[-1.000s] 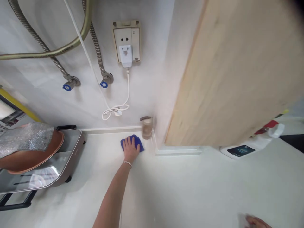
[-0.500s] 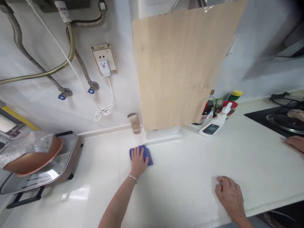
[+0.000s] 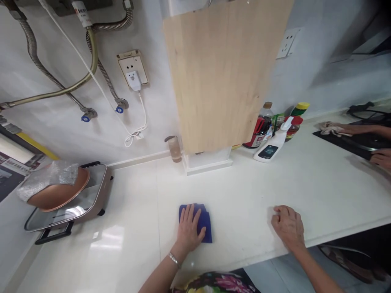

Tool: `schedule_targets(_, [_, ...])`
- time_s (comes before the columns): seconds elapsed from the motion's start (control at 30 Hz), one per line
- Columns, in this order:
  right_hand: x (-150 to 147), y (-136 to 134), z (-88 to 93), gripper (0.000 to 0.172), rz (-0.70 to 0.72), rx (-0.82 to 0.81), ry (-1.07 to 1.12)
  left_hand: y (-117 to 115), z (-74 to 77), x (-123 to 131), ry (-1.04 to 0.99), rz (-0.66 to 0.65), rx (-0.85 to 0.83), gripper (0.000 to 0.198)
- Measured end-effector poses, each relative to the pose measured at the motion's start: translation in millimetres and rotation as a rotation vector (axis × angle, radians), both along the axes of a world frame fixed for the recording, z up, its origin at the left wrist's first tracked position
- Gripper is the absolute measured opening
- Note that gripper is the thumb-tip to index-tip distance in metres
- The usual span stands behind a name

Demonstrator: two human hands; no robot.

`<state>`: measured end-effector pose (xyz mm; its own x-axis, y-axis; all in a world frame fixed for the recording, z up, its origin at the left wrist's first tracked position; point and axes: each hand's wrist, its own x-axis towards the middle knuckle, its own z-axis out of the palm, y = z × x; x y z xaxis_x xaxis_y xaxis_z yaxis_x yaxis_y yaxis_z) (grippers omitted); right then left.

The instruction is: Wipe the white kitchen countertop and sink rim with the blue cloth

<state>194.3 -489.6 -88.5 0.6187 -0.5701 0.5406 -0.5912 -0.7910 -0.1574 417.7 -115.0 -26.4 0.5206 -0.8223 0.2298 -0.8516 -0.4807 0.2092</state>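
The deep-blue, flat fabric cloth (image 3: pixel 206 221) lies on the glossy white table (image 3: pixel 241 195), now nearer, away from the translucent cylindrical tumbler (image 3: pixel 175 151); the far strip is uncovered. Left hand (image 3: pixel 188 235): grip spread flat upon it. Right hand (image 3: pixel 288 228): grip curled together, resting rightward.

Place: kitchen | counter (image 3: pixel 244 199) | hob (image 3: pixel 360 140) | sauce bottle (image 3: pixel 259 127) | electric pan (image 3: pixel 105 189) | copper-coloured pan (image 3: pixel 58 193)
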Motion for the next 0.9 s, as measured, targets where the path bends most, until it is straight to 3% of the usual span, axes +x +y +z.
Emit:
schedule_targets(0.3, [-3.2,0.1,-1.5,0.021,0.040,0.012,-0.021,114.0,7.3,-1.3,-0.128,0.144,0.071,0.067])
schedule_targets(0.5, [-4.4,2.5,0.8,0.024,0.021,0.034,-0.003,176.7,2.6,34.6,-0.178,0.320,0.072,0.064])
schedule_targets(0.63, [-5.3,3.7,2.5,0.027,0.018,0.050,0.008,190.8,1.8,78.6,-0.174,0.479,0.067,0.059])
schedule_targets(0.9, [-7.1,3.7,0.5,0.023,-0.002,0.029,0.023,189.6,16.2,183.7,-0.096,0.789,0.081,0.063])
